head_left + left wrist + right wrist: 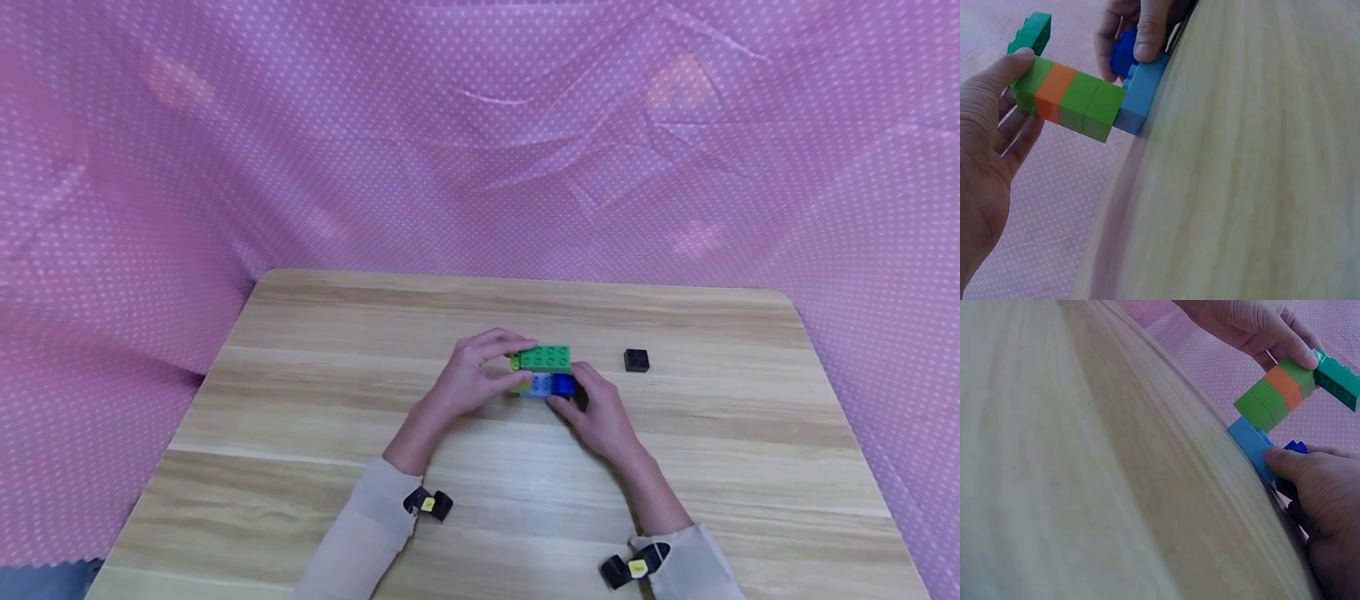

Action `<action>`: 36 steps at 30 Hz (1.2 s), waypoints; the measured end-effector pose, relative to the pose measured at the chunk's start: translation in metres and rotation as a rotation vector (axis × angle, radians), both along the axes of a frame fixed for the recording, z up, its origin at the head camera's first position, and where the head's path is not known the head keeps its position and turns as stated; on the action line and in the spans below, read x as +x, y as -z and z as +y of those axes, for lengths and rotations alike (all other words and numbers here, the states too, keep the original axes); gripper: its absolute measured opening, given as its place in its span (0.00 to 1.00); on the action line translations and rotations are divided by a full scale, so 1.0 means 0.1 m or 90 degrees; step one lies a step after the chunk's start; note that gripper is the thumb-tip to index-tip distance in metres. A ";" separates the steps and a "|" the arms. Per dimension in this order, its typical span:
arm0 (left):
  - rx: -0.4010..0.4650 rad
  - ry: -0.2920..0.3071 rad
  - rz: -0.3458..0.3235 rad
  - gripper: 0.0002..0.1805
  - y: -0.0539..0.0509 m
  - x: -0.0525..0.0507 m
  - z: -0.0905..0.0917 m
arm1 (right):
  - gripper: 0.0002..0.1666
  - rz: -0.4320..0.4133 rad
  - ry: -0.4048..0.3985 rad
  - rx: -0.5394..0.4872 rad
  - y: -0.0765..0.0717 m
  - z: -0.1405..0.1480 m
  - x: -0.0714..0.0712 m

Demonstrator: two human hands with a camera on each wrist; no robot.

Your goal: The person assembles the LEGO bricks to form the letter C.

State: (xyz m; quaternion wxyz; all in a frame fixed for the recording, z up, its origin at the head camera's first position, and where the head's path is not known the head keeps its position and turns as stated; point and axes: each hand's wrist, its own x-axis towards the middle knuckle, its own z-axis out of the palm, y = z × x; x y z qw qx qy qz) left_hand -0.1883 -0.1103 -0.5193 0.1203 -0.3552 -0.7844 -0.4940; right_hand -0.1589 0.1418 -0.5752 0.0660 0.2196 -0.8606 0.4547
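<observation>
A toy building-brick assembly stands on the table. Its base is a light blue brick with a dark blue brick on its right end. From the left end rises a column of light green bricks with one orange brick among them. A long green brick at the top juts out sideways. My left hand pinches the column's upper part, thumb on the top light green brick. With my right hand I grip the base, thumb against the light blue brick and fingers behind the dark blue one.
A small black brick lies on the wooden table, right of the assembly. Pink dotted cloth hangs behind the table and at both sides. Each wrist carries a small black camera on a strap.
</observation>
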 end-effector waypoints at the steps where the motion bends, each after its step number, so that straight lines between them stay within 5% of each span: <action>1: -0.002 0.002 0.000 0.24 -0.01 0.00 0.00 | 0.30 -0.001 0.000 0.000 0.00 0.00 0.00; 19: -0.019 -0.001 -0.064 0.25 0.01 0.02 0.02 | 0.31 -0.012 0.002 -0.006 -0.01 0.00 0.01; 29: 0.203 0.047 -0.258 0.26 0.35 0.08 0.18 | 0.31 -0.011 0.004 -0.016 0.03 -0.01 0.03; 36: 0.284 0.055 -0.277 0.23 0.44 0.12 0.25 | 0.31 0.006 0.003 -0.018 0.04 -0.01 0.01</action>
